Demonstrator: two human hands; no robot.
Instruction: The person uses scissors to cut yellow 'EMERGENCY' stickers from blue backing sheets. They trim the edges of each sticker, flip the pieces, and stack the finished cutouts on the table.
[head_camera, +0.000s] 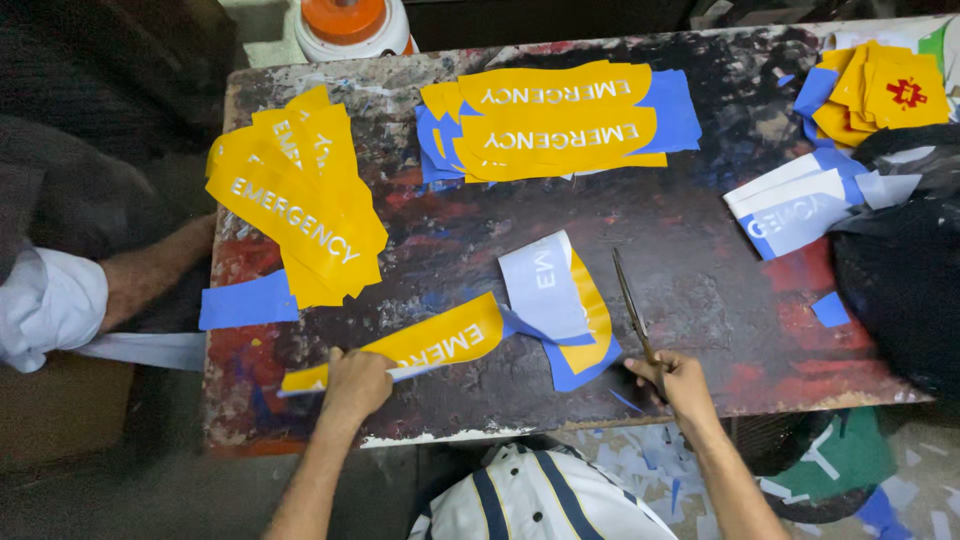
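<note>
- left hand (355, 383): clenched on the near end of a yellow strip (420, 348), pinning it to the table (690, 270) at the front edge; the strip runs up and right from the hand, white lettering on it, blue backing showing beneath.
- right hand (675, 380): closed round the handles of the scissors (632, 305), blades together and pointing away over the table, tip near a curled sheet (560, 300).
- curled sheet: blue-white backing with a yellow edge, lying between the two hands, touching the strip's far end.
- handling note, as a judgement: the strip looks thin and springy; keeping it flat and taut under the left hand, and cutting close along the yellow edge, should give a clean line.
- left pile (300, 210): yellow lettered strips fanned at the table's left side, a blue piece (248, 302) just below.
- rear pile (560, 120): yellow strips on blue backing, stacked.
- corner pile (885, 90): small yellow pieces, one with a red mark, far right.
- offcut (795, 210): blue-white, right of centre.
- black bag (900, 290): at the right edge; contents cannot be told.
- orange-topped tub (350, 25): beyond the table, lid on, contents hidden.
- another person's arm (150, 270): left of the table, white sleeve.
- floor (640, 450): scraps of paper underfoot.
</note>
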